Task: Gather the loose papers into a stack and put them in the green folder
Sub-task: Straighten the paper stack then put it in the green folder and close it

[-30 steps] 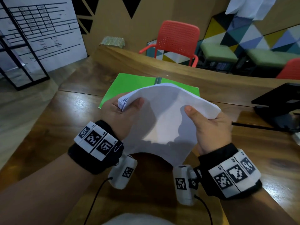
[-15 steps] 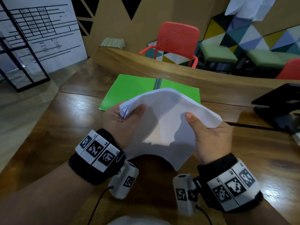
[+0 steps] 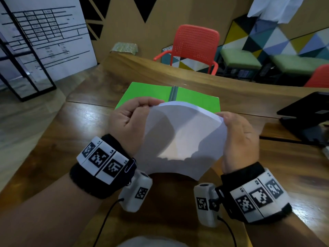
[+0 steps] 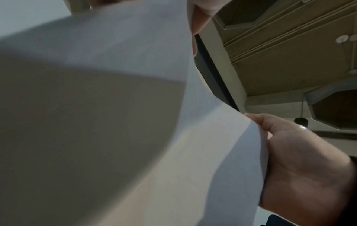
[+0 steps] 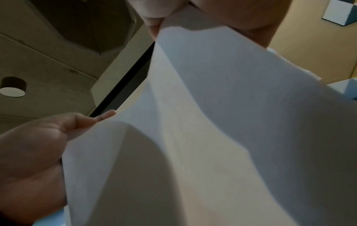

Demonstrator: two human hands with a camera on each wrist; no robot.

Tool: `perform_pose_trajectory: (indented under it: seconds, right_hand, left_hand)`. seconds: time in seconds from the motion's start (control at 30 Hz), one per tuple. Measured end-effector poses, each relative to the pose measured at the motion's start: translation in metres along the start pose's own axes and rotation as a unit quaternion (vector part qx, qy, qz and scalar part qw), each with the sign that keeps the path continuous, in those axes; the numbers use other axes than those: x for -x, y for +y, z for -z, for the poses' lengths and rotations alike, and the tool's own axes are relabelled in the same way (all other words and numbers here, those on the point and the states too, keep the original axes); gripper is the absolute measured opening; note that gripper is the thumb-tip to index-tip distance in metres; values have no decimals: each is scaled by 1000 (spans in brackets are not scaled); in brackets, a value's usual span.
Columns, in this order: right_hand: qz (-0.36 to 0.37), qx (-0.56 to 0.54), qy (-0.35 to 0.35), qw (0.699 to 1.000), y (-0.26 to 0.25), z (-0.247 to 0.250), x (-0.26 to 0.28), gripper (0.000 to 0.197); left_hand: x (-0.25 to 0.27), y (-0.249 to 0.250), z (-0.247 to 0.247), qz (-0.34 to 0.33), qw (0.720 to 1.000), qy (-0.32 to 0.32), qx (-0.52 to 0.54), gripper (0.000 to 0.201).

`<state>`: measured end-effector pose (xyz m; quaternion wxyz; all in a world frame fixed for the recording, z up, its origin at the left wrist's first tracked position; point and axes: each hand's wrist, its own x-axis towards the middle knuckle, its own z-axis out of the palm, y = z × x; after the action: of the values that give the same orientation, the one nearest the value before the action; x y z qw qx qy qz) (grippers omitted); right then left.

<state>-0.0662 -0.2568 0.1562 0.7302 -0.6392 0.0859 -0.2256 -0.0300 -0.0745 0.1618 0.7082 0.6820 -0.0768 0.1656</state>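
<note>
The left hand (image 3: 130, 125) grasps the left edge of the bowed stack of white paper sheets (image 3: 181, 139), held above the brown wooden table (image 3: 53, 139). The right hand (image 3: 240, 138) grasps its right edge. Beyond the stack, the open green plastic folder (image 3: 195, 99) lies flat on the table.

bare table (image 3: 74, 132) left of the open green folder (image 3: 147, 91); laptop (image 3: 306, 111) blocks right.
</note>
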Motion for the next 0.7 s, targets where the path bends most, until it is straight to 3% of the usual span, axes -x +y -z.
perform_pose_trajectory:
  seconds: [0.03, 0.07, 0.13, 0.17, 0.27, 0.4, 0.57, 0.63, 0.7]
  right_hand:
    - [8, -1, -22, 1000, 0, 2, 0, 25]
    - [11, 5, -51, 999, 2, 5, 0, 32]
    - [10, 15, -82, 996, 5, 6, -1, 29]
    - [10, 15, -81, 997, 5, 4, -3, 20]
    - [40, 21, -29, 999, 2, 1, -6, 29]
    - [77, -25, 6, 997, 3, 5, 1, 18]
    - [26, 17, 14, 999, 10, 8, -2, 17]
    - [55, 69, 3, 996, 0, 13, -10, 29]
    - [119, 207, 18, 971, -18, 20, -18, 57]
  left_hand:
    - [0, -1, 4, -1, 1000, -25, 12, 15]
    - [0, -3, 6, 4, 999, -47, 15, 19]
    - [2, -12, 7, 18, 996, -77, -49, 57]
    - [3, -15, 5, 28, 994, -72, -83, 56]
    - [-2, -11, -2, 63, 990, -26, -121, 8]
    - [3, -11, -2, 41, 995, -15, -92, 27]
    - [14, -31, -1, 103, 984, -24, -145, 20]
    - [9, -30, -1, 115, 983, -19, -141, 27]
    - [2, -20, -2, 96, 982, -38, -156, 33]
